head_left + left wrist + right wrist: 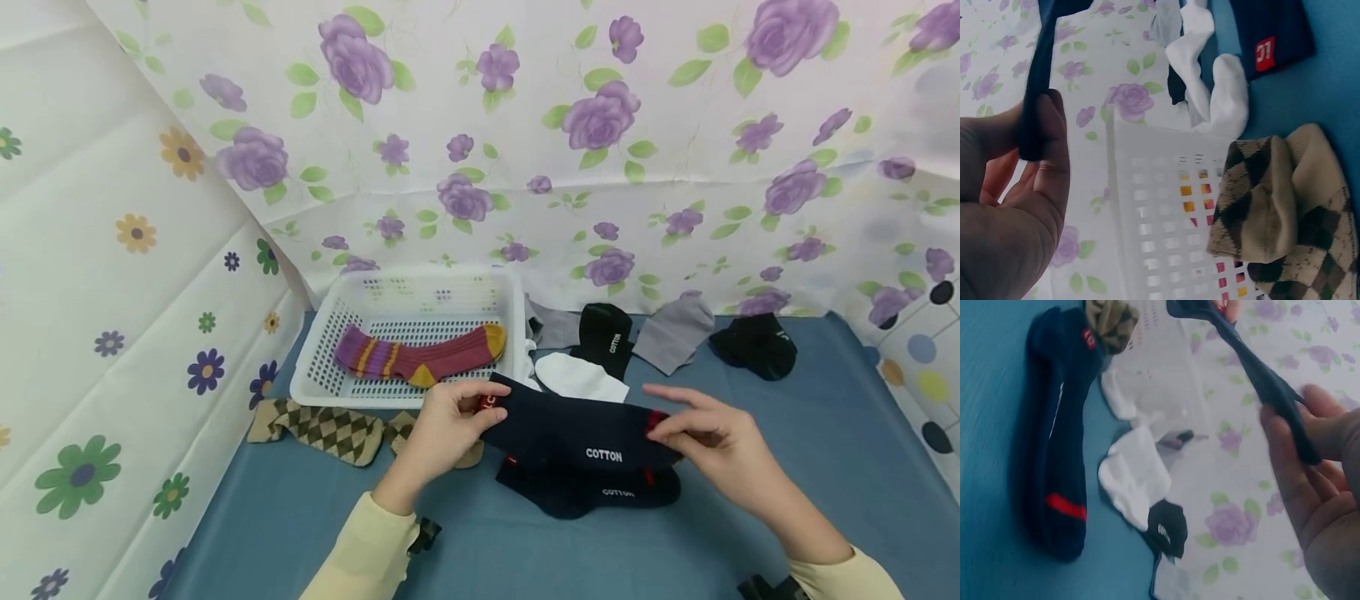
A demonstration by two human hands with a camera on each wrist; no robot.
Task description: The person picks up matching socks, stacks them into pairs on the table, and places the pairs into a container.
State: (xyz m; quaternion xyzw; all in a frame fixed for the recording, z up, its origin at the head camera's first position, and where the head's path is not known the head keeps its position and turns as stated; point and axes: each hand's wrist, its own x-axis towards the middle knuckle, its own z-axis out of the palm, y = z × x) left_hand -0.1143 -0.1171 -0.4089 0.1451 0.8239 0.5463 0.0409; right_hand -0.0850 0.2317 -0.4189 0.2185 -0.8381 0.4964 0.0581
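Observation:
A dark navy sock (562, 427) with red accents and white COTTON lettering is stretched sideways above the table. My left hand (448, 421) pinches one end between thumb and fingers, and my right hand (716, 442) pinches the other, its index finger extended. In both wrist views the held sock shows nearly edge-on. Below it a matching navy sock (558, 498) lies on the blue cloth, partly covered in the head view; the right wrist view shows its red stripe and red label.
Behind my left hand stands a white plastic basket (306, 387) holding a maroon, purple and yellow sock (450, 360). Brown argyle socks (330, 429) lie before it. To its right are a white sock (577, 379), black socks (753, 346) and grey socks (675, 333), near the flowered backdrop (465, 242).

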